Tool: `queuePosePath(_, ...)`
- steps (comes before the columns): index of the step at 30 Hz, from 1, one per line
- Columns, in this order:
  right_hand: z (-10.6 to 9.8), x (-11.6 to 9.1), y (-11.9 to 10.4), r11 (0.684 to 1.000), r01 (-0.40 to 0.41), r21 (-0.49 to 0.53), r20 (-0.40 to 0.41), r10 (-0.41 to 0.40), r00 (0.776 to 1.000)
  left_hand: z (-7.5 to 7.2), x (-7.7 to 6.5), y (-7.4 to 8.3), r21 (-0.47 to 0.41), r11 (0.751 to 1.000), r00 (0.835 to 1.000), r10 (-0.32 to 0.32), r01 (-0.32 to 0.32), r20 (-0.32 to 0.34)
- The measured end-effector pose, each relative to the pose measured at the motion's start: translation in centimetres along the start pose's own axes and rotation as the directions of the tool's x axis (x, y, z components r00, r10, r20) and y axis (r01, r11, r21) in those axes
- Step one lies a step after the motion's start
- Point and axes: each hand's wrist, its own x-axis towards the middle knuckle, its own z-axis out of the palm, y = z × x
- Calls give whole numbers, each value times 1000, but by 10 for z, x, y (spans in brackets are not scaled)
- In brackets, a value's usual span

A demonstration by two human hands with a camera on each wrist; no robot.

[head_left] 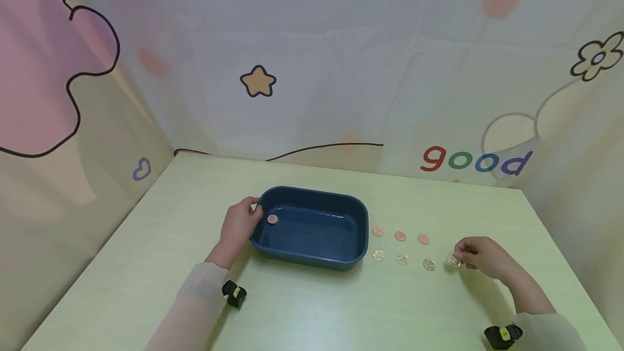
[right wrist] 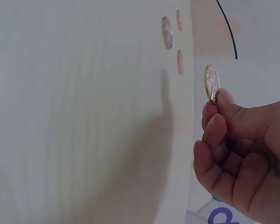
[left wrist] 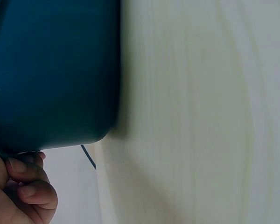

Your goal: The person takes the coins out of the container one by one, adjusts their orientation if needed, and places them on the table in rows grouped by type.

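My left hand (head_left: 239,225) grips the left end of a dark blue plastic basin (head_left: 312,258), its fingers curled at the rim. Inside, near that end, lies one copper-coloured coin (head_left: 272,219). Off to the right, my right hand (head_left: 483,257) pinches a gold-coloured coin (right wrist: 211,84) between thumb and fingertips. That coin is held above the table in the right wrist view, its shadow falling on the wood. Between basin and right hand, three copper-coloured coins (head_left: 400,236) form a back row. In front of them is a row of three gold-coloured coins (head_left: 402,259).
The pale wood-grain table (head_left: 312,313) reaches back to a printed cloth (head_left: 312,107) with a star, a flower and the word "good". Similar cloth hangs along both sides. Each wrist carries a small black camera (head_left: 234,293).
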Motion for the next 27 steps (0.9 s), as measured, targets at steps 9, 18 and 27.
queuePosePath(9,1,-4,17,998,10,-57,-3,-11,1000,0,1,-1,-3,1000,1000,-16,16,10)
queuePosePath(18,5,-4,20,996,-13,-88,-11,12,1000,0,1,-1,-4,1000,1000,-22,22,11)
queuePosePath(27,7,-3,22,990,-13,-138,-11,11,1000,1,2,0,-8,1000,1000,-21,21,15)
